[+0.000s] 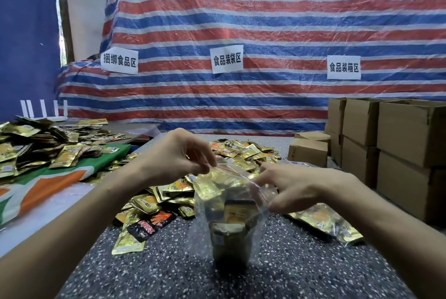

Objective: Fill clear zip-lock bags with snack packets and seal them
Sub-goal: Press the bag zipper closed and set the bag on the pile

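The left hand [176,156] pinches the far top corner of a clear plastic zip-lock bag [200,221], thumb and fingertips closed on its rim. The right hand [296,187] grips the rim's other end, fingers curled around the plastic. The thin red zip strip [231,170] runs stretched between the two hands. The bag hangs upright below both hands. Inside it are shiny gold foil snack packets [217,185], bunched near the top and stacked toward the bottom. Whether the bag's base touches the speckled dark grey surface [301,269] beneath cannot be told.

Beyond the hands lies a loose heap of gold packets [243,151]. More of them spread under the left forearm, along with a black packet with red print [152,223]. A single gold packet [323,222] lies just below the right hand.

Well left of the left hand, a green, orange and white cloth [60,178] carries another pile of gold packets [36,146]. Right of the right hand stand stacked brown cardboard boxes [410,134]. Behind everything hangs a red, white and blue striped tarpaulin [265,21] bearing white paper signs [226,59].
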The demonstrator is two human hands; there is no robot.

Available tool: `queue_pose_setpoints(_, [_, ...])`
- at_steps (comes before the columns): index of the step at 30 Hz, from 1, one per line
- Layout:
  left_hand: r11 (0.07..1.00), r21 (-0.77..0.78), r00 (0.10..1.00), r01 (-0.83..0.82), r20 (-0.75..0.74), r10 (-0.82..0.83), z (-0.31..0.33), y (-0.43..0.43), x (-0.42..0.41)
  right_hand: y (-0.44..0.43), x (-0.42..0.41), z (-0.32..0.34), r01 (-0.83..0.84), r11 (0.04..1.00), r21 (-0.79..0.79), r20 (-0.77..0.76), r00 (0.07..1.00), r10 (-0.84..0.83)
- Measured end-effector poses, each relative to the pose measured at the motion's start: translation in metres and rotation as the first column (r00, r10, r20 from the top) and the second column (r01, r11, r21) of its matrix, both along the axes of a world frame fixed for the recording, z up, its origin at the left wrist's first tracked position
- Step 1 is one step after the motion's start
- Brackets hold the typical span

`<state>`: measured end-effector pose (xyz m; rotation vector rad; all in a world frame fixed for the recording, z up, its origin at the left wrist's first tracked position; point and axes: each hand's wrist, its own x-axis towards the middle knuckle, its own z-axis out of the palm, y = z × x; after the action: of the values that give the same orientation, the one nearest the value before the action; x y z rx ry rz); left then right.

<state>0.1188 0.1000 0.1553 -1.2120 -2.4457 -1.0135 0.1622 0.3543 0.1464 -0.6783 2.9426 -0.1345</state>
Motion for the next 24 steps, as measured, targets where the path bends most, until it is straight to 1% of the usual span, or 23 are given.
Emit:
queue_pose_setpoints(2, [1.0,0.005,1.0,-0.011,0.006,0.011,-0.001,-0.002,-0.001,0.004,0.0,0.001,-0.02,0.999,-0.04,-0.095,0.995,0.016])
queue_pose_setpoints(5, [0.997,0.05,0.998,-0.06,0.015,0.06,-0.004,-0.006,-0.004,0.011,0.003,0.005,-0.09,0.975,-0.204,-0.226,0.973,0.042])
queue_pose_setpoints(6, [0.995,0.066,0.997,-0.07,0.019,0.069,-0.005,-0.007,-0.004,0.011,0.006,0.007,-0.096,0.959,-0.267,-0.233,0.972,0.032])
queue_pose_setpoints(7, [0.994,0.078,0.997,-0.073,0.021,0.071,-0.006,-0.007,-0.005,0.009,0.008,0.009,-0.092,0.945,-0.315,-0.202,0.979,0.028])
queue_pose_setpoints(8, [0.994,0.086,0.997,-0.071,0.024,0.069,-0.007,-0.007,-0.006,0.006,0.011,0.01,-0.082,0.942,-0.327,-0.142,0.989,0.036])
queue_pose_setpoints(9, [0.993,0.093,0.997,-0.068,0.03,0.065,-0.008,-0.006,-0.006,0.002,0.012,0.009,-0.071,0.951,-0.3,-0.079,0.996,0.049])
queue_pose_setpoints(10, [0.993,0.095,0.998,-0.065,0.034,0.062,-0.009,-0.005,-0.006,-0.003,0.011,0.006,-0.054,0.971,-0.232,-0.017,0.999,0.051])
queue_pose_setpoints(11, [0.994,0.092,0.998,-0.063,0.033,0.06,-0.009,-0.004,-0.006,-0.009,0.01,0.001,-0.035,0.99,-0.139,0.016,0.999,0.038])
queue_pose_setpoints(12, [0.995,0.083,0.998,-0.062,0.027,0.06,-0.01,-0.003,-0.006,-0.014,0.006,-0.005,-0.023,0.999,-0.041,0.016,1.0,0.024])
queue_pose_setpoints(13, [0.996,0.072,0.998,-0.061,0.018,0.06,-0.01,-0.002,-0.006,-0.018,0.003,-0.01,-0.013,0.999,0.051,-0.033,0.999,0.015])
queue_pose_setpoints(14, [0.996,0.065,0.998,-0.058,0.011,0.058,-0.009,-0.002,-0.006,-0.021,0.0,-0.013,0.002,0.992,0.125,-0.122,0.992,0.013])
queue_pose_setpoints(15, [0.996,0.064,0.998,-0.056,0.009,0.056,-0.009,-0.003,-0.006,-0.021,-0.001,-0.013,0.023,0.988,0.154,-0.227,0.974,0.013])
queue_pose_setpoints(16, [0.996,0.067,0.998,-0.056,0.011,0.055,-0.009,-0.005,-0.007,-0.02,-0.001,-0.01,0.039,0.989,0.146,-0.309,0.951,0.008])
queue_pose_setpoints(17, [0.996,0.072,0.998,-0.058,0.014,0.057,-0.009,-0.007,-0.007,-0.017,0.0,-0.005,0.043,0.993,0.112,-0.361,0.933,0.001])
queue_pose_setpoints(18, [0.995,0.078,0.998,-0.064,0.018,0.062,-0.009,-0.009,-0.008,-0.013,0.002,0.0,0.046,0.996,0.081,-0.373,0.928,-0.013])
queue_pose_setpoints(22, [0.986,0.134,0.994,-0.102,0.041,0.097,-0.012,-0.014,-0.013,0.007,0.006,0.011,0.099,0.995,-0.03,-0.347,0.932,-0.103])
queue_pose_setpoints(23, [0.982,0.156,0.994,-0.106,0.055,0.098,-0.014,-0.014,-0.013,0.01,0.008,0.011,0.097,0.993,-0.066,-0.317,0.942,-0.113])
queue_pose_setpoints(24, [0.979,0.175,0.993,-0.106,0.071,0.095,-0.015,-0.015,-0.014,0.011,0.009,0.01,0.08,0.991,-0.104,-0.253,0.962,-0.104])
